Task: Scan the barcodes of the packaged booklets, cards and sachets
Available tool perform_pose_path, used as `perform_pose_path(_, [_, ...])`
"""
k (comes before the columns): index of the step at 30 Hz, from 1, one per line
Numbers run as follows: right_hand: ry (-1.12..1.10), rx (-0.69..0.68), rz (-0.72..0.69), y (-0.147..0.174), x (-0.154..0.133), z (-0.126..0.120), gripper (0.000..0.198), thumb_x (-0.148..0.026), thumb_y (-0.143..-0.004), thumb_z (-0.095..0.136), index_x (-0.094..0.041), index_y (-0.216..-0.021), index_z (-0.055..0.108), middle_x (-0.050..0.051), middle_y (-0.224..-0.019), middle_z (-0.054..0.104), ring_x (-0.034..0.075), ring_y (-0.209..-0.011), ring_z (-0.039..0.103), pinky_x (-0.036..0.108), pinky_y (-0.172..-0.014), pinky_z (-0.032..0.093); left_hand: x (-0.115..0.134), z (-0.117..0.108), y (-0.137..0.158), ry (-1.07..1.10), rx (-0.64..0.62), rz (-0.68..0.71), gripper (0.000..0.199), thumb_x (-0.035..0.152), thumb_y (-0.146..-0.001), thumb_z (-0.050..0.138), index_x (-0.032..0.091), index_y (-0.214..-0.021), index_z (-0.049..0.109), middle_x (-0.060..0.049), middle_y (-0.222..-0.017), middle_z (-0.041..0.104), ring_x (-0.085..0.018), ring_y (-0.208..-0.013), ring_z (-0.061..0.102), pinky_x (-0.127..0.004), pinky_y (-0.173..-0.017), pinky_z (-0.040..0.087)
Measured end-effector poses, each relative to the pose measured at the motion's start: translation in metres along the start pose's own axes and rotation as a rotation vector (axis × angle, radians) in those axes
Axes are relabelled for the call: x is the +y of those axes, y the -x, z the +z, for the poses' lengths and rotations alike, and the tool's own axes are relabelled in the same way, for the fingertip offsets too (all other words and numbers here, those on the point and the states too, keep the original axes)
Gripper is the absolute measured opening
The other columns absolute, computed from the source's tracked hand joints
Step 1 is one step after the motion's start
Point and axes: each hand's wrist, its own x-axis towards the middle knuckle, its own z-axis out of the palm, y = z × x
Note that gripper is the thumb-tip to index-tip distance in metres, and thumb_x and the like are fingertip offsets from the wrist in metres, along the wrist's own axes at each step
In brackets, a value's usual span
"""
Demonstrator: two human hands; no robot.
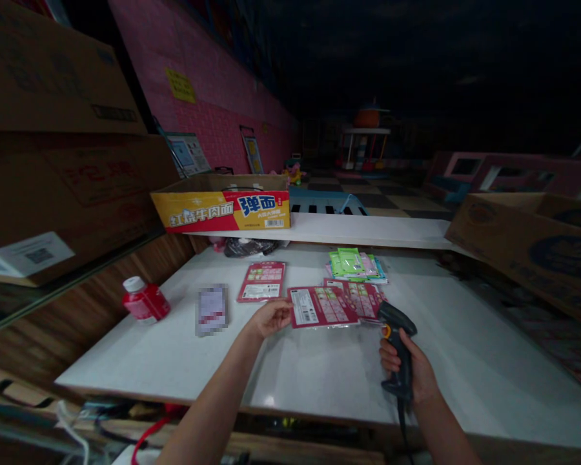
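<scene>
My right hand (407, 361) is wrapped round the grip of a black barcode scanner (397, 345), its cable hanging down past the table edge. My left hand (272, 318) pinches the left edge of a flat red package (323, 306) with a white barcode label. The scanner's head is close to that package's right end. Another red package (363, 298) lies partly under the held one. Farther left, behind my left hand, rests a similar red package or small stack (262, 281). Green and pink packets (354, 263) are piled behind the red ones.
A red bottle (145, 301) with a white cap and a blurred-out card (212, 310) are on the table's left. A noodle carton (227, 206) sits on the raised white shelf (368, 227). Cardboard boxes are stacked at left (68, 194); another box (537, 239) stands right.
</scene>
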Motion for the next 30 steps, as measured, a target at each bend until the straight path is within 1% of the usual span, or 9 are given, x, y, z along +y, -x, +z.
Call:
perform_pose_path(1, [0.003,0.001,-0.002,0.000,0.000,0.000,0.026,-0.034,-0.076,0.075,-0.018,-0.082,0.055,-0.006,-0.055,0.045,0.005,-0.042,0.037,0.013,-0.038,0.035,-0.002,-0.004,0.003,0.013,0.001,0.036,0.018,0.003,-0.063,0.072,0.011,-0.078,0.066,-0.008,-0.074,0.073,-0.013,-0.062,0.068,-0.021,-0.058,0.057])
perform_pose_path(3, [0.019,0.004,-0.004,0.001,0.000,0.001,0.027,-0.034,-0.075,0.076,-0.018,-0.082,0.055,-0.006,-0.055,0.045,0.004,-0.042,0.038,0.012,-0.038,0.035,-0.008,-0.009,0.007,0.019,0.017,0.176,0.022,0.010,-0.064,0.077,0.012,-0.084,0.068,-0.008,-0.082,0.074,-0.014,-0.069,0.070,-0.021,-0.064,0.058])
perform_pose_path(7, [0.117,0.018,-0.019,0.000,0.001,0.002,0.031,-0.038,-0.073,0.078,-0.018,-0.083,0.055,-0.006,-0.055,0.045,0.004,-0.042,0.037,0.013,-0.038,0.032,-0.023,-0.009,0.008,-0.008,0.144,0.487,0.039,0.025,-0.054,0.088,0.011,-0.086,0.070,-0.008,-0.086,0.075,-0.018,-0.074,0.070,-0.030,-0.075,0.059])
perform_pose_path(11, [0.273,0.059,-0.039,-0.001,0.004,0.007,0.037,-0.044,-0.070,0.079,-0.019,-0.086,0.057,-0.007,-0.054,0.046,0.005,-0.042,0.039,0.016,-0.039,0.033,-0.033,-0.008,0.003,-0.001,0.244,0.642,0.049,0.035,-0.050,0.089,0.011,-0.088,0.070,-0.009,-0.088,0.075,-0.020,-0.077,0.070,-0.034,-0.076,0.058])
perform_pose_path(14, [0.431,0.151,-0.049,-0.002,0.012,0.021,0.040,-0.048,-0.069,0.079,-0.020,-0.087,0.057,-0.006,-0.053,0.049,0.007,-0.041,0.042,0.017,-0.038,0.035,-0.036,-0.009,0.000,-0.026,0.273,0.682,0.047,0.037,-0.052,0.088,0.011,-0.087,0.070,-0.009,-0.086,0.075,-0.020,-0.076,0.069,-0.033,-0.075,0.057])
perform_pose_path(17, [0.604,0.241,-0.039,-0.005,0.029,0.046,0.042,-0.053,-0.069,0.076,-0.020,-0.087,0.058,-0.006,-0.050,0.051,0.008,-0.038,0.045,0.019,-0.035,0.036,-0.036,-0.010,-0.002,-0.042,0.297,0.685,0.045,0.038,-0.053,0.086,0.011,-0.085,0.070,-0.008,-0.084,0.074,-0.020,-0.074,0.069,-0.034,-0.075,0.057])
perform_pose_path(23, [0.771,0.208,-0.062,-0.014,0.062,0.098,0.047,-0.059,-0.067,0.074,-0.018,-0.082,0.057,-0.005,-0.048,0.054,0.011,-0.035,0.049,0.022,-0.033,0.040,-0.040,-0.015,-0.005,-0.051,0.309,0.692,0.040,0.035,-0.055,0.083,0.012,-0.087,0.071,-0.007,-0.086,0.075,-0.021,-0.076,0.069,-0.035,-0.073,0.057])
perform_pose_path(27, [0.773,0.216,-0.102,-0.016,0.069,0.112,0.047,-0.060,-0.067,0.073,-0.018,-0.079,0.056,-0.006,-0.047,0.054,0.010,-0.035,0.048,0.021,-0.033,0.040,-0.042,-0.017,-0.007,-0.163,0.349,0.702,0.025,0.033,-0.063,0.077,0.013,-0.077,0.072,-0.004,-0.073,0.073,-0.017,-0.067,0.067,-0.033,-0.073,0.056])
perform_pose_path(30, [0.765,0.221,-0.080,-0.018,0.069,0.115,0.047,-0.060,-0.067,0.074,-0.019,-0.079,0.055,-0.006,-0.047,0.054,0.010,-0.034,0.047,0.021,-0.033,0.041,-0.042,-0.016,-0.007,-0.144,0.346,0.699,0.026,0.033,-0.063,0.077,0.012,-0.078,0.072,-0.004,-0.073,0.073,-0.017,-0.066,0.066,-0.032,-0.072,0.056])
